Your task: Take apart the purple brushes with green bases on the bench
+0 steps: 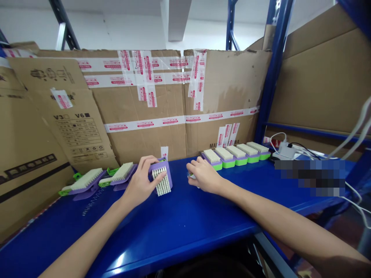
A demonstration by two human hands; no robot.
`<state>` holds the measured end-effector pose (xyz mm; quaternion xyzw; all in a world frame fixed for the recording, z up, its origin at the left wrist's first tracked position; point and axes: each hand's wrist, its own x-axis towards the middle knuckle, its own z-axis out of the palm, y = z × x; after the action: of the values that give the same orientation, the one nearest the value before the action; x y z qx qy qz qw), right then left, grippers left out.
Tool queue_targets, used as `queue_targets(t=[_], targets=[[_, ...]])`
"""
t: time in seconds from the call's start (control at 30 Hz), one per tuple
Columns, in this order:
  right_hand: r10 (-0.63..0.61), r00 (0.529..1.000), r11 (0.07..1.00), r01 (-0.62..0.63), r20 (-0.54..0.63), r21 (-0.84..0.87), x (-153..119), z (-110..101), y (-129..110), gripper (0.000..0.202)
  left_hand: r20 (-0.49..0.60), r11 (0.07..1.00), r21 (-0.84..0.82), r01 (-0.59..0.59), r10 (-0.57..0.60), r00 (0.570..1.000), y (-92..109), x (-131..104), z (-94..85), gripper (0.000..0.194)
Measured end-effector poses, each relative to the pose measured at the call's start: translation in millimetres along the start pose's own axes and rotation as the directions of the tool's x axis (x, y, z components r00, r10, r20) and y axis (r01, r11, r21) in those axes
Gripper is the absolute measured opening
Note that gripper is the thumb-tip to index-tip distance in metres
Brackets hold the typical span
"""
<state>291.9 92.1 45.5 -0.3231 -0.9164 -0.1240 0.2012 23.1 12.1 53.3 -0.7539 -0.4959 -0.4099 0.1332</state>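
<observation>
My left hand grips a purple scrub brush, tilted so that its cream bristles face me, with the thumb across them. A little to the right, my right hand is closed just above the blue shelf. Its curled fingers partly cover a small pale, greenish thing, too hidden to name. Left of my left hand lie two purple and green brushes with handles, one nearer and one farther left, bristles up. Beyond my right hand, several purple and green brush heads stand in a row, bristles up.
The blue shelf has its front edge near me. Taped cardboard walls off the back, and a carton stands at the left. White cables and a plug adapter lie at the right, by a blue upright post.
</observation>
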Motion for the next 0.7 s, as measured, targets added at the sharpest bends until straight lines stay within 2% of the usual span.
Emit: queue_targets(t=[0.7], targets=[[0.005,0.997,1.000,-0.006,0.080,0.016,-2.8,0.0,0.4,0.017,-0.012,1.000,0.016,0.005,-0.004,1.000,2.6,-1.4,0.7,0.030]])
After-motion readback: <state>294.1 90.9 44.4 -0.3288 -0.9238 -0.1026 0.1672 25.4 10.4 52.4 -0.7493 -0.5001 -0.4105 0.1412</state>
